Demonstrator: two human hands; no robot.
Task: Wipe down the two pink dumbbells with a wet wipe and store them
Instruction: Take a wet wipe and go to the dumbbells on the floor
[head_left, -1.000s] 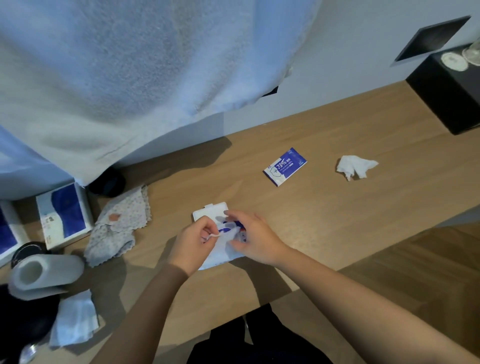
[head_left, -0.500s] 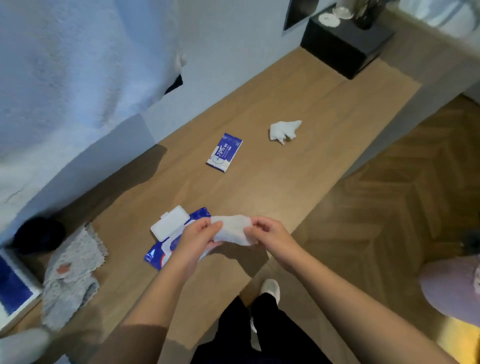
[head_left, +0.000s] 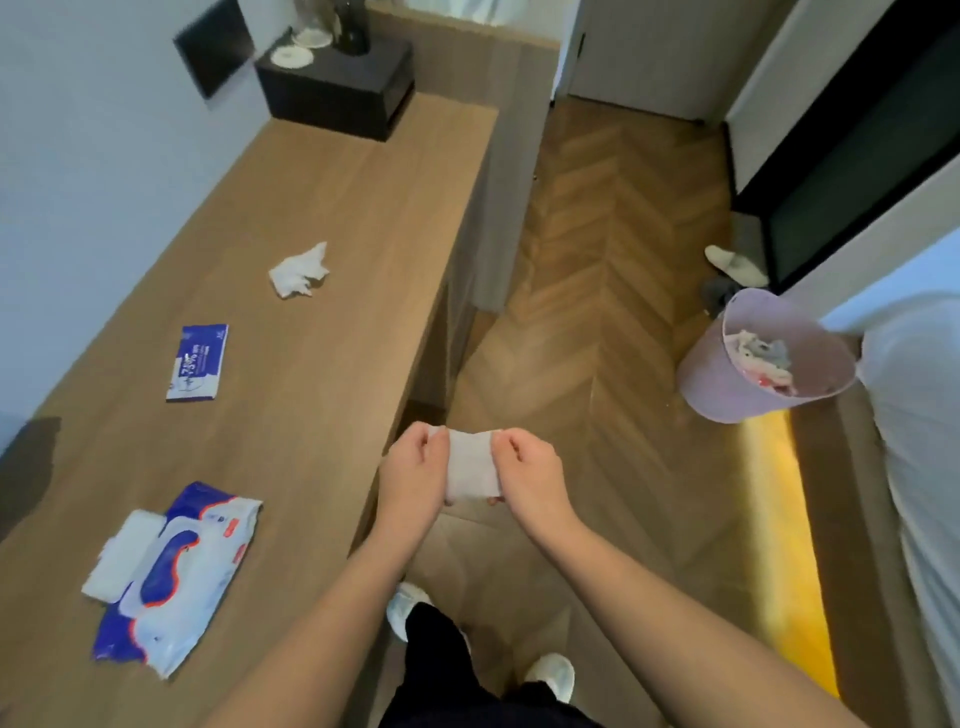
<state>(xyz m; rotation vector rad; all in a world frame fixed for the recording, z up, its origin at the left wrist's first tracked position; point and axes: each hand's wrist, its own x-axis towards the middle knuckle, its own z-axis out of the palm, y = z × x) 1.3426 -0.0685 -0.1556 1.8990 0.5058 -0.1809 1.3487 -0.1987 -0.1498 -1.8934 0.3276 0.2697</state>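
Pinching wipe (head_left: 470, 467) (left hand (head_left: 413, 475), right hand (head_left: 525, 478))

A home bedroom is indicated by the herringbone wood floor (head_left: 613, 291), a bed edge (head_left: 919, 415), a long wooden desk (head_left: 322, 208), slippers (head_left: 735, 265) and a pink wastebasket (head_left: 727, 374).

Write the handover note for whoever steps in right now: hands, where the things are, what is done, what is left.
Hands: the left hand and right hand each pinch one side of a single wet wipe, stretched between them above the floor, just off the counter edge.
Things: the wipe pack lies on the counter with its flap open. The pink dumbbells are not in view.
Done: a wipe is out of the pack and in hand.
Left: find both dumbbells, wipe each one and store them.
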